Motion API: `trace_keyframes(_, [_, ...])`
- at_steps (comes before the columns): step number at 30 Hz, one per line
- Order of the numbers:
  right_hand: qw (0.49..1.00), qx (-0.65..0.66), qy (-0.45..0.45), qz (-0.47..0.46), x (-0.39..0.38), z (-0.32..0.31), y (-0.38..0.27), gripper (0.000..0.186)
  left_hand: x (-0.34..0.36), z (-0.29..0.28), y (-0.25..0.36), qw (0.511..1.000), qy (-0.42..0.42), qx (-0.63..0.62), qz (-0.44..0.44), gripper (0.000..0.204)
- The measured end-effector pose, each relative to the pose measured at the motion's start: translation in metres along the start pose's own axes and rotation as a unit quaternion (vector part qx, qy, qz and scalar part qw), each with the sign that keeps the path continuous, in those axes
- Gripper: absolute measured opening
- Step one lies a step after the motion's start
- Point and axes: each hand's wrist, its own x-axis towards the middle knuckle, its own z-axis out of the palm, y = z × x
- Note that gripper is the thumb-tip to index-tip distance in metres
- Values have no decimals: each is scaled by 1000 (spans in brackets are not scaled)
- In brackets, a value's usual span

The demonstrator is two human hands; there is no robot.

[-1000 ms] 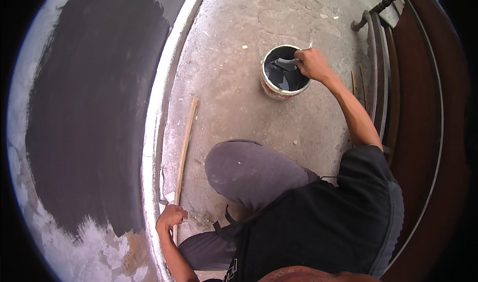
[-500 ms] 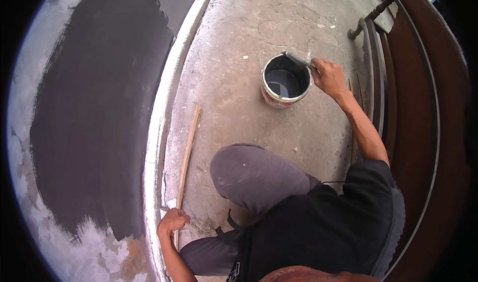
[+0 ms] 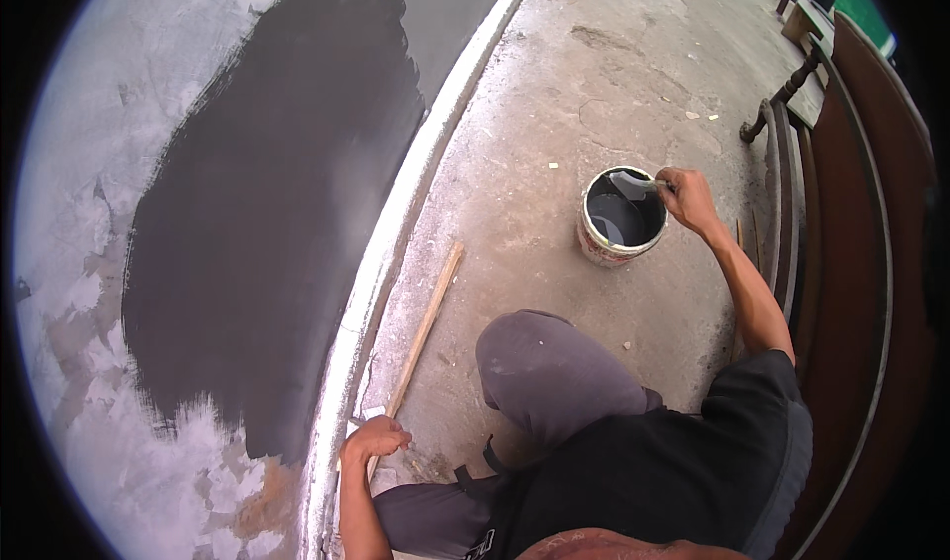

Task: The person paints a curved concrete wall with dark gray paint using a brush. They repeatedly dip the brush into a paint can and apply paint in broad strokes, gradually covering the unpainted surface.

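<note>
My right hand (image 3: 690,201) grips the handle of a paintbrush (image 3: 633,183), fingers closed around it. The brush head is coated in grey paint and lies across the mouth of a round bucket (image 3: 606,254). Dark grey liquid paint (image 3: 621,218) fills the lower part of the bucket, and its rim is smeared. Low at the left, my left hand (image 3: 376,438) is curled beside the wall's foot, above a wooden strip (image 3: 426,327). A small greyish end pokes out by its knuckles; what it belongs to is hidden.
A wall (image 3: 267,214) on the left carries a wide dark grey painted patch, with whitish uneven areas around it. A pale ledge (image 3: 371,293) runs along its foot. A brown wooden bench (image 3: 851,263) stands close on my right. Small chips lie on the concrete floor (image 3: 515,204).
The view has shifted, so everything sits further right and lower. The brush head has turned from the bucket's far rim to over its opening, still in my right hand. My left hand stays by the ledge.
</note>
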Motion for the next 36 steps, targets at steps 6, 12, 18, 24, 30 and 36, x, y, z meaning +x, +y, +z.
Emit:
trace_keyframes(6, [987, -119, 38, -101, -9, 11, 13, 10, 2, -3, 2, 1000, 8, -5, 11, 31])
trace_keyframes(12, [999, -30, 20, 27, -15, -21, -20, 12, 2, -1, 5, 1000, 15, -13, 1, 29])
trace_keyframes(18, [983, 95, -127, 96, -10, -12, -33, 19, 6, -1, 2, 1000, 9, -12, -6, 31])
trace_keyframes(24, [993, 53, 48, 94, -10, -3, -2, 19, 18, 3, -8, 1000, -12, 2, 7, 32])
trace_keyframes(30, [963, 192, 147, 117, 57, -32, -29, 22, 22, -3, -13, 1000, -23, -15, 7, 33])
trace_keyframes(36, [921, 282, 267, -19, 272, -24, -133, 24, 19, 1, -32, 998, -25, -47, -25, 31])
